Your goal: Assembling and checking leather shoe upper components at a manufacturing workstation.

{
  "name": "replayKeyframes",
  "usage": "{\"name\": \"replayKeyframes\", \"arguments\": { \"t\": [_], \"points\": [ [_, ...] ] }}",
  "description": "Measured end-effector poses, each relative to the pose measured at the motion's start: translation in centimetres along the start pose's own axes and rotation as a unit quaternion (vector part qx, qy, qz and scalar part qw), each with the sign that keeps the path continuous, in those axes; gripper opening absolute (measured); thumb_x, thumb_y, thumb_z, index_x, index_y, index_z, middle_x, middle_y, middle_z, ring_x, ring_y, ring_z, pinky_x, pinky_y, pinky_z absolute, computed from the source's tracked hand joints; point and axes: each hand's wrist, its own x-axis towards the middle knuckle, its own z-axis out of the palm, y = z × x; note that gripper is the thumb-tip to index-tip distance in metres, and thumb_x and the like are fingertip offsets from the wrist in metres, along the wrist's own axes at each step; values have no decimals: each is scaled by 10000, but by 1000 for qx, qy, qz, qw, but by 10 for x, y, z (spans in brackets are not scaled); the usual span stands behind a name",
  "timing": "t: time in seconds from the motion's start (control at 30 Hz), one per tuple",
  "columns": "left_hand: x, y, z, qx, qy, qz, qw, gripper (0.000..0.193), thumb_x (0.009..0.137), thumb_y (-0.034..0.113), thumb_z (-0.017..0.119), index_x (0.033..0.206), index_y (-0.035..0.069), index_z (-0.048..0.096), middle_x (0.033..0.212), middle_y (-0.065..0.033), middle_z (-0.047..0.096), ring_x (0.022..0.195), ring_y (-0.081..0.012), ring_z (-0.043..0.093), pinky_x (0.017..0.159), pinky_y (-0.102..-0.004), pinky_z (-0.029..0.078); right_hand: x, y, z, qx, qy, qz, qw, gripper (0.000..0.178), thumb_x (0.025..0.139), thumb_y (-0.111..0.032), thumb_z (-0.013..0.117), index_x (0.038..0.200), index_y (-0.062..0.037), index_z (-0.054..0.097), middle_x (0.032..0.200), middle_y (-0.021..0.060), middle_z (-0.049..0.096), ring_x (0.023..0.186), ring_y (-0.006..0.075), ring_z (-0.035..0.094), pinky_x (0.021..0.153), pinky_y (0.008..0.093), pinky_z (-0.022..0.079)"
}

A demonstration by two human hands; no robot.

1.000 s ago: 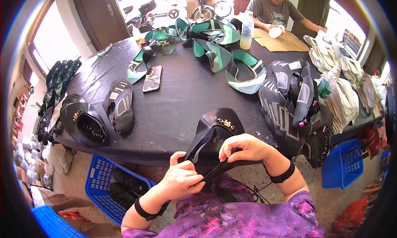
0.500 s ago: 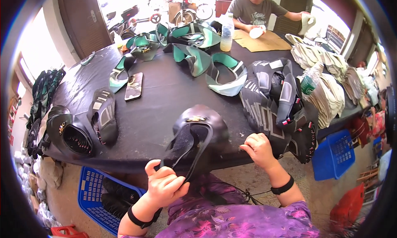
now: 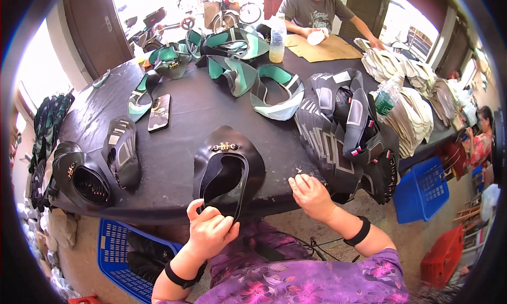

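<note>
A black shoe upper (image 3: 229, 164) with a small gold metal buckle lies flat on the black table (image 3: 179, 124) near its front edge. My left hand (image 3: 211, 232) pinches the near end of that upper, fingers closed on its inner lining. My right hand (image 3: 311, 195) rests at the table edge to the right, fingers bent down on the surface, holding nothing, right beside a pile of black and grey uppers (image 3: 343, 129).
Stacks of black uppers (image 3: 92, 172) sit at the left, green-lined uppers (image 3: 232, 55) at the back, pale insoles (image 3: 412, 92) at the right. A phone (image 3: 159, 113) and two bottles (image 3: 277, 37) stand on the table. Another person (image 3: 317, 11) works at the far end. Blue baskets (image 3: 119, 251) sit below.
The black upper went from being held in both hands to lying flat on the table. My right hand let go and moved right to the table edge.
</note>
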Motion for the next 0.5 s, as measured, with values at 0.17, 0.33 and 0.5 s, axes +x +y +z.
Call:
{"name": "replayKeyframes", "arguments": {
  "t": [0.17,0.33,0.5],
  "points": [
    [4,-1,2,11,-10,2,1000,135,599,168,668,595,104,549,513,12,445,580,-137,487,913,-406,265,1,-23,-11,-84,-123,-56,987,566,714,-281,561,1107,112,456,1096,193,463,1030,300,447,892,362,367],
    [6,2,5,2,-19,-17,1000,172,639,175,649,567,130,500,515,24,418,606,-121,475,944,-411,245,-35,-41,-3,204,-283,-180,920,211,661,-206,542,819,-70,574,878,123,578,945,267,525,853,387,376],
    [13,3,-10,-52,-102,-11,993,137,610,196,612,650,95,529,566,5,478,685,-152,515,982,-436,205,0,-36,-36,371,36,59,926,175,707,-155,654,820,-59,561,842,51,590,862,256,561,799,372,415]
  ]
}}
